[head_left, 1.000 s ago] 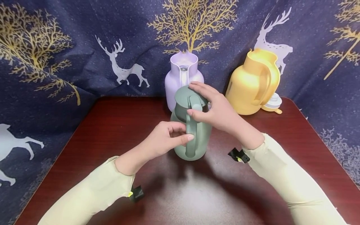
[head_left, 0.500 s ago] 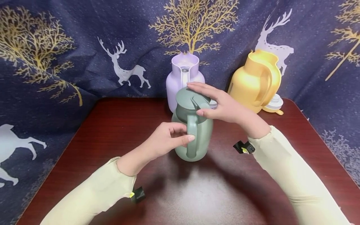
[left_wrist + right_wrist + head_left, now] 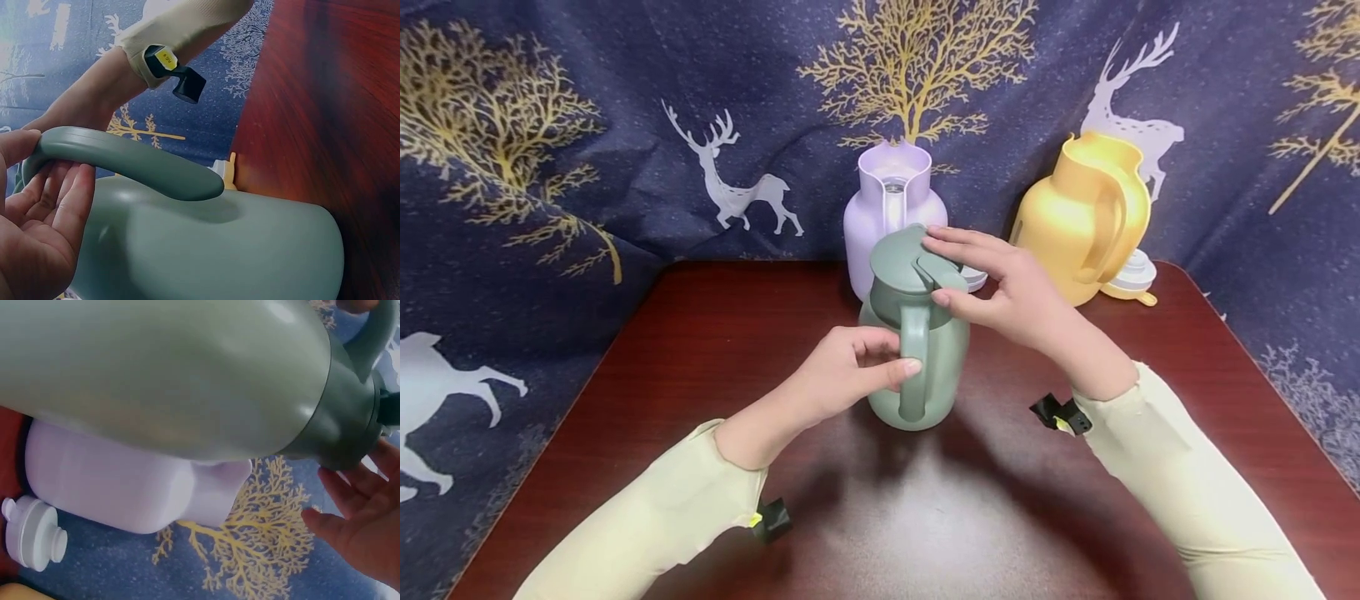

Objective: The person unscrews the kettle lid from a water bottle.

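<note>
A green thermos jug (image 3: 943, 358) stands upright on the table, its handle (image 3: 913, 367) facing me. My left hand (image 3: 838, 371) pinches that handle between thumb and fingers, as the left wrist view also shows. On top sits the jug's green lid (image 3: 897, 260), its lever (image 3: 942, 271) turned to the right of the handle. My right hand (image 3: 1011, 287) holds the lid at its right side, fingers on the far edge and thumb by the lever. Fingertips (image 3: 334, 481) meet the lid's rim in the right wrist view.
A lidless purple jug (image 3: 857, 225) stands close behind the green one, with a white-and-purple lid (image 3: 31, 534) beside it. At the back right are a lidless yellow jug (image 3: 1060, 225) and its lid (image 3: 1131, 275). A patterned cloth (image 3: 730, 67) hangs behind the table (image 3: 715, 333).
The lid has turned, its lever swinging from over the handle toward the right. My right hand has shifted slightly right, its fingers sliding to the lid's right side. The left hand keeps its hold.
</note>
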A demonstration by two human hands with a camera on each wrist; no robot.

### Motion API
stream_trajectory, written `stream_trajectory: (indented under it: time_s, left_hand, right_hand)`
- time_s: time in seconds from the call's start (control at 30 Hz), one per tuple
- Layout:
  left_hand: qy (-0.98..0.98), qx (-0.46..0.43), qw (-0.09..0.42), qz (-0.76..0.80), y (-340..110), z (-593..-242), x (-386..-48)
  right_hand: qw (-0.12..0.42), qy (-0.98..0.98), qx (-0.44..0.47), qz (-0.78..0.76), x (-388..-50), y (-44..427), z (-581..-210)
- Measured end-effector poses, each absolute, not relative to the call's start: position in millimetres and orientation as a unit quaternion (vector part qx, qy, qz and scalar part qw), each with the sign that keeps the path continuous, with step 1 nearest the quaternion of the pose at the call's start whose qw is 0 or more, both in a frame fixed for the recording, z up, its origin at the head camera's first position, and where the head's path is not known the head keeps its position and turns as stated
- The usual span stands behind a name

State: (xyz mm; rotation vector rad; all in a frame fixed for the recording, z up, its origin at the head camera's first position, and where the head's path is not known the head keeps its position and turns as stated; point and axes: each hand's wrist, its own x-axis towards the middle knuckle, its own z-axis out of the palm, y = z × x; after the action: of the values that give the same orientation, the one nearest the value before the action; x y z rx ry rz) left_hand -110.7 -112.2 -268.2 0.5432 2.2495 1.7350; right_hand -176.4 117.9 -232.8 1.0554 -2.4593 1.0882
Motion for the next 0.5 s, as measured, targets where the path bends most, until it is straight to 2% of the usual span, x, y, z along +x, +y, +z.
stream_trajectory:
  time_s: [0.33,0.5]
  left_hand:
    - [0.760,0.193,0.133,0.606,-112.8,-270.9,-112.7]
    - [0.759,0.192,0.137,0.607,-111.9,-269.8,-113.0]
  right_hand:
    - [0.002,-0.797,0.430,0.425,-205.8,135.2,-229.7]
    - [-0.033,-0.787,0.450,0.421,-213.6,139.8,-224.0]
